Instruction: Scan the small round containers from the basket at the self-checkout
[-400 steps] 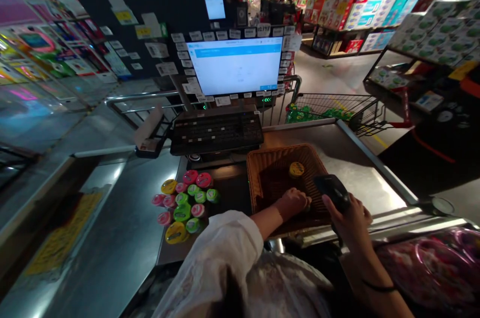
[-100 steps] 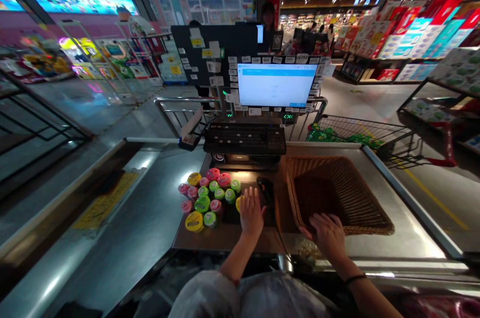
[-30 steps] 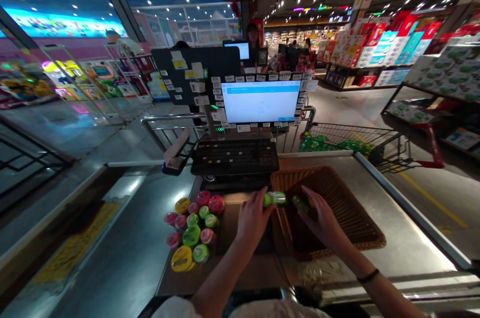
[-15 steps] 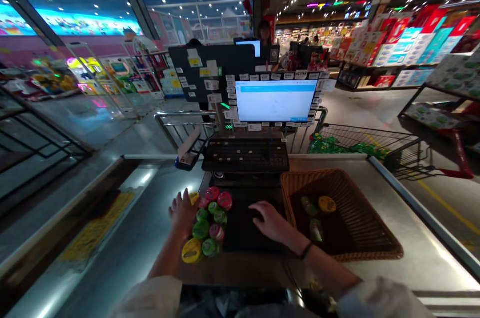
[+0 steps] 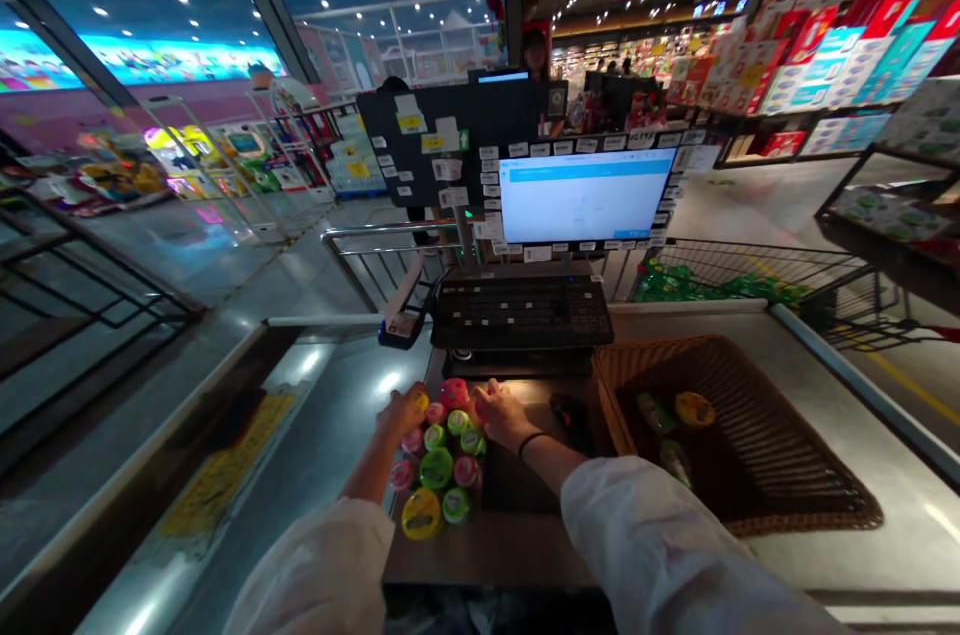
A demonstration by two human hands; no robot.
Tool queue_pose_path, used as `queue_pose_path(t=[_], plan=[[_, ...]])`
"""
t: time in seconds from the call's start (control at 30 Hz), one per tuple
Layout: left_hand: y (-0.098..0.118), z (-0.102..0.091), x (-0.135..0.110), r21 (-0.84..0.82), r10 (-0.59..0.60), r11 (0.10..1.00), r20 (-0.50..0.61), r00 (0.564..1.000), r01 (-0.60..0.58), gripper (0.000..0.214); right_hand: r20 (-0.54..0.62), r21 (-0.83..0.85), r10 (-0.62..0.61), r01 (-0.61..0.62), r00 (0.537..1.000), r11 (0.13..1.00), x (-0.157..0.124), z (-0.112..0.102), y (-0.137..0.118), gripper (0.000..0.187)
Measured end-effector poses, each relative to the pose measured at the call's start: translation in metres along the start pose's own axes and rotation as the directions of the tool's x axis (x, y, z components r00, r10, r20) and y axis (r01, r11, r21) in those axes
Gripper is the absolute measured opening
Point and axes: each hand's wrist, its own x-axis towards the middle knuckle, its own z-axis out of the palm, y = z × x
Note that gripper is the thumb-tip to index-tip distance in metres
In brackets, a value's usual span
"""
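Note:
My left hand (image 5: 403, 411) is at the left back edge of a cluster of small round-lidded containers, its fingers closed around one with a yellow lid (image 5: 422, 403). On the other side of the cluster, my right hand (image 5: 501, 415) curls around a pink-lidded container that its fingers partly cover. Between both hands stands another pink-lidded container (image 5: 454, 393). Closer to me are several green-lidded containers (image 5: 436, 468), smaller pink-lidded ones (image 5: 466, 471) and a large yellow-lidded container (image 5: 421, 514), grouped tightly on the counter.
A brown wicker basket (image 5: 814, 515) on the right holds a yellow-lidded container (image 5: 694, 409) and green packages. Behind the cluster stand a keyboard (image 5: 521, 308) and a lit monitor (image 5: 585, 198). A dark object (image 5: 571, 413), perhaps a scanner, lies beside the basket.
My right hand has moved left from the dark counter area to the pink-lidded container. My left hand has closed at the yellow-lidded one. The view has shifted slightly left.

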Motion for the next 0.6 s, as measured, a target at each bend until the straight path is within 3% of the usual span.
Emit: queue_pose_path(t=[0.1,0.17,0.2,0.23,0.27,0.33,0.37,0.43,0.47,0.53,0.57,0.6], plan=[[0.013,-0.018,-0.022,-0.037,-0.071,0.997,-0.109,0.992,0.067,0.048,-0.148,0.019,0.079,-0.077,0.986,0.997,-0.040,-0.029,0.009,0.054],[0.029,-0.034,-0.046,-0.129,-0.083,0.990,-0.268,0.960,0.049,0.046,-0.246,0.049,0.130,-0.121,0.961,0.991,-0.080,-0.053,0.031,0.059],[0.041,-0.042,-0.060,-0.169,-0.078,0.985,-0.341,0.937,0.020,0.045,-0.311,0.077,0.157,-0.140,0.937,0.987,-0.102,-0.065,0.047,0.060],[0.057,-0.049,-0.075,-0.214,-0.056,0.976,-0.384,0.922,-0.030,0.046,-0.429,0.151,0.183,-0.129,0.885,0.980,-0.125,-0.076,0.066,0.059],[0.077,-0.055,-0.089,-0.267,-0.009,0.957,-0.409,0.912,-0.110,0.047,-0.510,0.200,0.216,-0.129,0.833,0.971,-0.146,-0.085,0.087,0.055],[0.130,-0.062,-0.116,-0.399,0.162,0.849,-0.428,0.889,-0.347,0.047,-0.564,0.233,0.324,-0.230,0.760,0.945,-0.183,-0.100,0.130,0.048],[0.160,-0.063,-0.127,-0.452,0.261,0.766,-0.432,0.864,-0.457,0.048,-0.577,0.236,0.379,-0.296,0.723,0.926,-0.196,-0.106,0.148,0.045],[0.223,-0.059,-0.143,-0.500,0.441,0.607,-0.435,0.785,-0.618,0.048,-0.633,0.196,0.377,-0.331,0.677,0.923,-0.215,-0.115,0.170,0.045],[0.250,-0.055,-0.147,-0.494,0.521,0.569,-0.401,0.753,-0.657,0.050,-0.688,0.169,0.352,-0.332,0.634,0.928,-0.219,-0.118,0.173,0.046],[0.284,-0.043,-0.149,-0.428,0.572,0.607,-0.349,0.742,-0.670,0.062,-0.797,0.127,0.271,-0.289,0.540,0.949,-0.220,-0.118,0.161,0.046],[0.288,-0.037,-0.146,-0.397,0.568,0.641,-0.329,0.754,-0.657,0.071,-0.835,0.119,0.233,-0.249,0.499,0.961,-0.217,-0.115,0.148,0.044],[0.283,-0.030,-0.142,-0.371,0.531,0.687,-0.329,0.781,-0.624,0.078,-0.844,0.117,0.199,-0.191,0.498,0.975,-0.211,-0.109,0.132,0.041]])
